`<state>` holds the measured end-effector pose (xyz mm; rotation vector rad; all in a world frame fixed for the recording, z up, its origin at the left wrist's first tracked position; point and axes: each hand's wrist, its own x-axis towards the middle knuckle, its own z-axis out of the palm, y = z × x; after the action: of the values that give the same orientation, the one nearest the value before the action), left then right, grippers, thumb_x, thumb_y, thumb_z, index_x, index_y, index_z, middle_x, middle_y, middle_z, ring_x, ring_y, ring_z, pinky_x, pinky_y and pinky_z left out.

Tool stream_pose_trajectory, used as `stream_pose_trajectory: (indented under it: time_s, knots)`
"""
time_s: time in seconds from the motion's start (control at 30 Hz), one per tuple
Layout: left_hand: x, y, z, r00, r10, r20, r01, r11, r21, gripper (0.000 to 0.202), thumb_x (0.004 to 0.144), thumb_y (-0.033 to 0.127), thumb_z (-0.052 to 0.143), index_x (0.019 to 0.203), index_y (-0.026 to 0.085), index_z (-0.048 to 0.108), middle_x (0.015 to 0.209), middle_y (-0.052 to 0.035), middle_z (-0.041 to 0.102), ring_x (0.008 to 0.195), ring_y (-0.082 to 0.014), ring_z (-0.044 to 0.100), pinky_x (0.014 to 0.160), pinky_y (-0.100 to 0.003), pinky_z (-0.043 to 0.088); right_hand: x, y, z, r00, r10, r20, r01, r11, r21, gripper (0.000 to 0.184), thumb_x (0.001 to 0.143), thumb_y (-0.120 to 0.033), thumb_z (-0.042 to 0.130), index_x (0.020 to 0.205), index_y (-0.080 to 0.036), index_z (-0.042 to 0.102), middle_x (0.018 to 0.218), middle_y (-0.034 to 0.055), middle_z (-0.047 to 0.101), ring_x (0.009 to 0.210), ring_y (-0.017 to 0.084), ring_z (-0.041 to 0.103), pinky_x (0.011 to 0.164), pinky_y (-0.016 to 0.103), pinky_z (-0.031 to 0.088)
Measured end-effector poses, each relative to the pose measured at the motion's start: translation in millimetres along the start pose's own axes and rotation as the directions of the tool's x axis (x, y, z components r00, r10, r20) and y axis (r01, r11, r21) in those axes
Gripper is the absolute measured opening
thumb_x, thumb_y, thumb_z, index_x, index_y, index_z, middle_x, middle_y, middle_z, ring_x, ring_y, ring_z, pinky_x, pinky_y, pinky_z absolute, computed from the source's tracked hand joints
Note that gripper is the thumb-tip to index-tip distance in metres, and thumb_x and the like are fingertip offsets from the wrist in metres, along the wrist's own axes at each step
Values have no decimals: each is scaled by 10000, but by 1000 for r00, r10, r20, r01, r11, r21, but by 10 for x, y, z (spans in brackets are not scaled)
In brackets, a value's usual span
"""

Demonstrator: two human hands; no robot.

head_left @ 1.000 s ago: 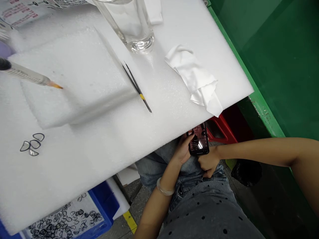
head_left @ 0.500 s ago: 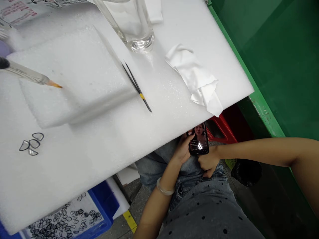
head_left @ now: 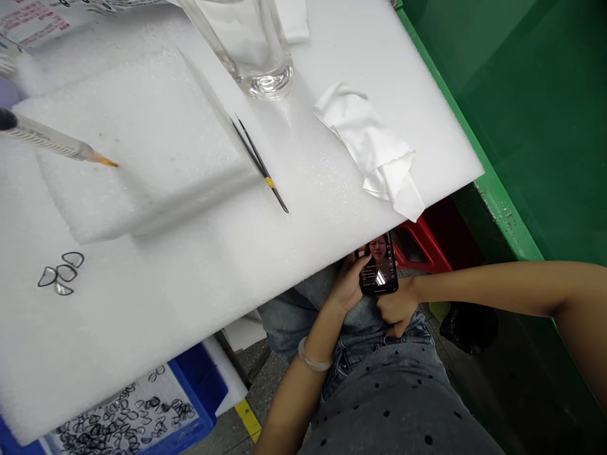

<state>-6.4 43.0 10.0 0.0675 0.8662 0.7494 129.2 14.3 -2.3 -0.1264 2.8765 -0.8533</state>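
Black and lit, the phone (head_left: 379, 270) sits low over the person's lap, just beneath the near edge of the foam-covered table (head_left: 294, 253) — the left hand (head_left: 348, 285) curls round its left side, thumb at the screen, and the right hand (head_left: 397, 309) is closed on its bottom end. Up-table from the phone lie a crumpled white cloth (head_left: 374, 148), straight above it, and black tweezers (head_left: 260, 167), above and to its left — neither touched.

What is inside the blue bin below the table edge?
Many small dark wire loops on a white liner fill the blue bin. The foam sheet covers its far part.
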Motion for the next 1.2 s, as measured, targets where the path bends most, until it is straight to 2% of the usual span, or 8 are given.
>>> stream_pose_trajectory:
  time_s: [0.7,0.9,1.07,1.2]
  knots:
    - [0,-6,-12,1000,-4,16,3,999,48,550,810,195,719,1339,272,586,1262,-42,708,1216,-247,645,1101,-426,451,-6,6,11,1000,-7,11,7,1000,1,478,880,-489,712,549,-144,699,429,37,516,355,160,361,408,328,182]
    - [-5,-4,-8,1000,-1,-2,1,999,49,488,800,197,728,1271,260,618,1244,-37,715,1209,-243,646,1103,-427,445,-7,4,19,1000,4,-6,-4,1000,-9,494,876,-506,706,536,-148,692,410,35,496,337,150,333,405,319,181]
    - [-3,-3,-15,1000,8,27,-9,998,59,436,798,215,737,1220,245,633,1232,-47,717,1205,-244,646,1096,-426,444,-11,10,34,999,-7,-33,7,1000,-19,519,920,-494,642,531,-153,687,386,30,462,338,159,341,414,318,203]
    - [-3,1,-8,1000,11,23,-12,998,60,431,785,209,749,1200,234,636,1204,-44,725,1199,-237,650,1101,-409,434,-10,13,43,999,-10,-49,9,1000,-22,504,882,-494,689,506,-160,663,405,35,488,351,163,387,398,315,184]
